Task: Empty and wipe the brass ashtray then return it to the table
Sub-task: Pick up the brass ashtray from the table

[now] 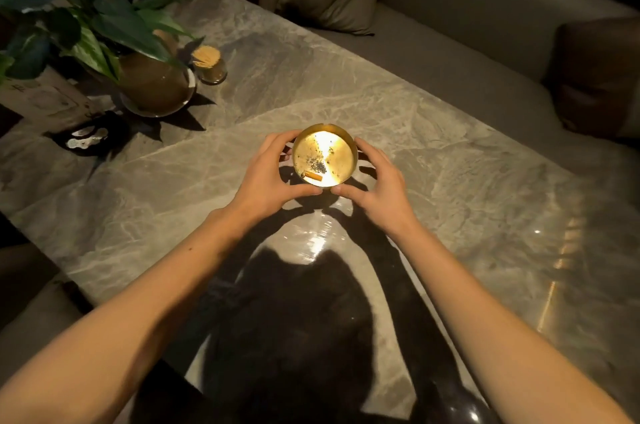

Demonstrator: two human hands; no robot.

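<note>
Left hand and right hand curl half-open around the brass ashtray, gripping its sides between them over the marble table.

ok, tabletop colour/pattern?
Grey-beige marble table with pale veining, glossy; head view, the only one, shows it best.

An ashtray sits mid-desk between both hands; a potted plant stands at ten o'clock.
</note>
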